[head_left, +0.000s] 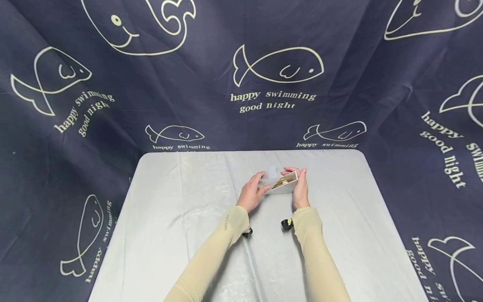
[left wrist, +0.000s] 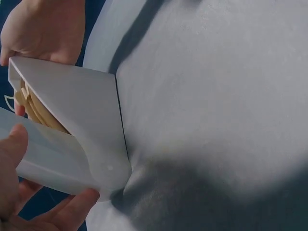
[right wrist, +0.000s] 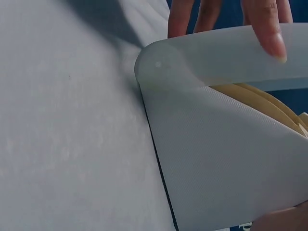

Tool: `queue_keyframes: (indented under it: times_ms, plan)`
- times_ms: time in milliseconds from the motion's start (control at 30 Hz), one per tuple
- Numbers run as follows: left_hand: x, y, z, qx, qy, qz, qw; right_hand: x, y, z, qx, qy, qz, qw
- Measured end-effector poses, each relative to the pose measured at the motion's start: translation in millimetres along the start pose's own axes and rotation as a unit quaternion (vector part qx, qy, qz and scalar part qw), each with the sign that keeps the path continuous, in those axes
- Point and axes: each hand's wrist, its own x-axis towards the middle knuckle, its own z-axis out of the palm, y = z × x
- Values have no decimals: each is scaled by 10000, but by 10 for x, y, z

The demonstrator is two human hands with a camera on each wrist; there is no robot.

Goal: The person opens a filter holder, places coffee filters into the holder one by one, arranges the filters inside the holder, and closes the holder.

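A white box [head_left: 286, 188] with a hinged, translucent lid [head_left: 271, 174] stands on the table, its lid tilted open toward the left. Tan, slender pieces [left wrist: 36, 108] lie inside, partly covered by the lid; their kind cannot be told. My left hand [head_left: 252, 193] grips the lid, thumb on one face and fingers along the other side, as the left wrist view shows. At the box's right end my right hand [head_left: 301, 191] holds the wall, fingers reaching round the back. In the right wrist view only a bit of that hand appears at the lower right corner.
A pale grey cloth covers the table [head_left: 170, 188], which has rounded far corners. Dark blue curtains [head_left: 211, 75] with fish drawings and lettering hang behind and at both sides. Small black devices [head_left: 287, 224] sit at both wrists below the beige sleeves [head_left: 211, 256].
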Motion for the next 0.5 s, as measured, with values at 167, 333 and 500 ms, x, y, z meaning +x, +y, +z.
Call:
queue_keyframes:
  times_ms: [167,333,500]
  plan:
    - [0,2,8,333,139,90,9993,75,146,35,-24,-33,-41,10000]
    - [-7,10,-9,624,244,254,9974,59,211,94,-98,38,-34,9999]
    - [-13,31,-41,678,294,253,9969,29,230,158,-116,-28,-135,9998]
